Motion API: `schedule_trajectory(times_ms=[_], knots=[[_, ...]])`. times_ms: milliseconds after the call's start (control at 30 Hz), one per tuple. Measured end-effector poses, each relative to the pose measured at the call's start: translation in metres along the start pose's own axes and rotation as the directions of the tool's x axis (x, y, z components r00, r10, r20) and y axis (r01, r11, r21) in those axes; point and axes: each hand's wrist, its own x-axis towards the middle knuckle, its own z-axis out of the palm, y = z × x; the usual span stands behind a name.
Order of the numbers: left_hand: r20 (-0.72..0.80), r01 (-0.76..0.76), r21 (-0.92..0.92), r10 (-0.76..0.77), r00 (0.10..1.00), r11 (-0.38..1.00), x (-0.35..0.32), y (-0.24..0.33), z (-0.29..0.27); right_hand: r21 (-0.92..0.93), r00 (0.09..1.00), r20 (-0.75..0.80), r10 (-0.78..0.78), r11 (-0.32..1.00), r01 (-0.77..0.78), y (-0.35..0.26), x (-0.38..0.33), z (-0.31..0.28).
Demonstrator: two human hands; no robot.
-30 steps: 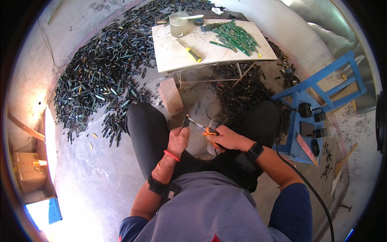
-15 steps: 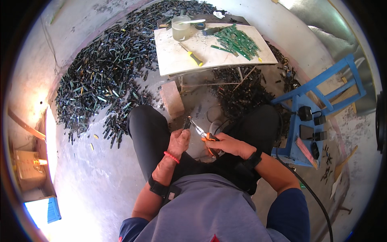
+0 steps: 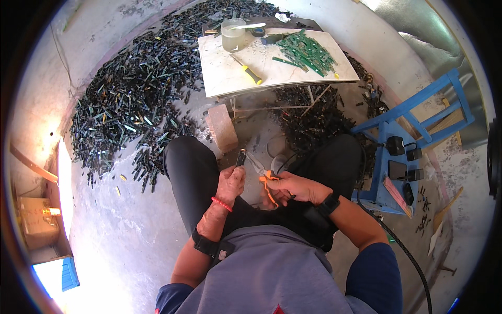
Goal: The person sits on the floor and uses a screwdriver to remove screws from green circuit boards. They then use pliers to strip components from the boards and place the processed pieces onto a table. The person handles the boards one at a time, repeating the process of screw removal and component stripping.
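Observation:
Between my knees, my left hand (image 3: 231, 182) is closed round a narrow dark strip (image 3: 241, 158) that stands up out of the fist. A small shiny, coppery bit shows at its top end. To the right, my right hand (image 3: 300, 188) grips long-nosed pliers (image 3: 269, 178) by their orange and black handles. Their pale jaws point up and left, close to the strip but seemingly apart from it. The jaws blend into the grey floor, so their opening is hard to see.
Ahead stands a white-topped table (image 3: 219, 70) with a cloudy jar (image 3: 233, 39), a yellow-handled screwdriver (image 3: 250, 73) and a heap of green strips (image 3: 308, 52). Dark strips pile up on the floor (image 3: 136, 99). A brick-like block (image 3: 222, 128) and a blue chair (image 3: 384, 157) bearing black adapters flank my knees.
The pliers have come away from the top of the strip, and their handles have turned in my right hand. My left hand stays nearly in place, the strip now showing more fully.

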Motion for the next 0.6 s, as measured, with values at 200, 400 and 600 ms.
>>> schedule_trajectory(times_ms=[200, 400, 600], knots=[[0.001, -0.001, 0.003, 0.001, 1.0, 1.0, -0.0006, 0.001, 0.0015, 0.007, 0.999, 0.051, -0.002, 1.0, 0.002, 0.0011, -0.0004, 0.0037], [-0.008, -0.012, 0.02, 0.012, 1.0, 1.0, -0.0013, 0.0015, 0.0022, 0.032, 0.997, 0.066, -0.03, 0.999, 0.028, 0.0039, 0.0031, 0.0014], [-0.008, -0.006, 0.018, 0.006, 1.0, 1.0, 0.0001, 0.0003, 0.0025, 0.034, 0.999, 0.031, -0.032, 0.999, 0.031, 0.0067, 0.0047, -0.0005]])
